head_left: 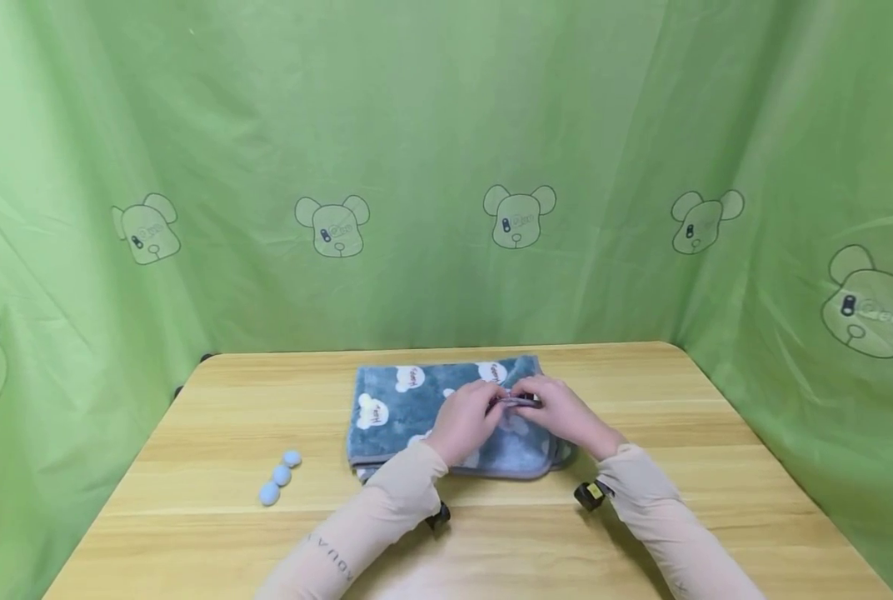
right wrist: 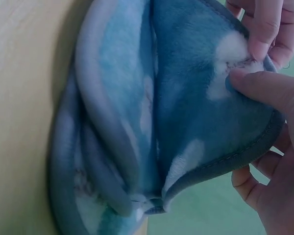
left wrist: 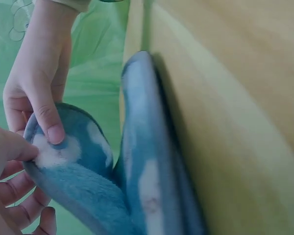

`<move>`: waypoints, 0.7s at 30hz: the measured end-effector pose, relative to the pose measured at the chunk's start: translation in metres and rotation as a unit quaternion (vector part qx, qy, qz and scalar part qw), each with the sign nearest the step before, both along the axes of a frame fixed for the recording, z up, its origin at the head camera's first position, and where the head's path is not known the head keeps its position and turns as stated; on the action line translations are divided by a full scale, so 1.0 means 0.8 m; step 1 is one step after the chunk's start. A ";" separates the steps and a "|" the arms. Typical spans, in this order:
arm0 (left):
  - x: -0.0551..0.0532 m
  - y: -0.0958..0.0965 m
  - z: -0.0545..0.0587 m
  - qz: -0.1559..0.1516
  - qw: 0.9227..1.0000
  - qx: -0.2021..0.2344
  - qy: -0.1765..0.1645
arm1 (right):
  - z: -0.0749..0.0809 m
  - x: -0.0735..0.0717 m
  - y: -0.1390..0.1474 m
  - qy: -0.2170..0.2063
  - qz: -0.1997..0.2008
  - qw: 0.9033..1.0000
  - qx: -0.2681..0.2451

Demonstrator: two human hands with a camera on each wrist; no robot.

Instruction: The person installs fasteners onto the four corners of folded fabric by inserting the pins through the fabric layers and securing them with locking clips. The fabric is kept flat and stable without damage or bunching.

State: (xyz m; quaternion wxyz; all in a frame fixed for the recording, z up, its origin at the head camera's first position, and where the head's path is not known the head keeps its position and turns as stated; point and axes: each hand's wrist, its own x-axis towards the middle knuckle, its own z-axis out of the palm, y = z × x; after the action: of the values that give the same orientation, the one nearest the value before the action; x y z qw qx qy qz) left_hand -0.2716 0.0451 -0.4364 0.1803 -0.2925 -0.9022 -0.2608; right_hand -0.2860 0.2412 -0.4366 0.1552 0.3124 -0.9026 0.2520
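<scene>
A folded teal fleece blanket point(head_left: 433, 390) with white bear-head prints and grey edging lies on the table. Both hands meet over its right half and pinch a lifted flap. My left hand point(head_left: 467, 421) grips the flap's edge between thumb and fingers, and the right hand point(head_left: 566, 412) holds it just beside. Seen from the left wrist, the flap point(left wrist: 83, 181) stands up from the folded layers. The two thumbs come close together on a white print in the right wrist view, and a small blue spot point(right wrist: 229, 83) shows at the right thumb's tip.
Three small light-blue balls point(head_left: 281, 475) sit in a slanting row on the wooden table point(head_left: 214, 433), left of the blanket. Green curtains point(head_left: 431, 283) with bear drawings hang behind the table and on both sides. Dark wrist devices point(head_left: 589, 496) are strapped at the cuffs.
</scene>
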 end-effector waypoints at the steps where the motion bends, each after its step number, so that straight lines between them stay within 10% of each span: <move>1: -0.002 0.000 0.002 0.000 1.000 0.004 -0.008 | 0.002 0.001 0.001 0.004 0.001 1.000 -0.002; 6: -0.016 -0.002 0.015 0.003 0.994 0.076 -0.079 | 0.018 0.008 0.012 0.022 -0.005 0.999 -0.023; 10: -0.032 -0.011 0.018 0.007 0.972 0.177 -0.156 | 0.035 0.016 0.031 0.041 -0.028 0.998 -0.030; 19: -0.081 -0.058 -0.008 0.086 0.859 0.417 -0.284 | 0.060 0.043 0.095 0.104 -0.094 0.989 -0.049; 21: -0.088 -0.071 -0.017 0.112 0.845 0.433 -0.292 | 0.059 0.050 0.109 0.116 -0.106 0.986 -0.057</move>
State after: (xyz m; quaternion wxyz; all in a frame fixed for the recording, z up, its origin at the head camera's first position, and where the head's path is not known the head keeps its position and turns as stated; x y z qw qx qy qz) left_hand -0.3420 -0.0119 -0.4500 0.0446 0.0081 -0.7348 -0.6767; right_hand -0.2458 0.3286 -0.3896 0.3019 0.2331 -0.8907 0.2474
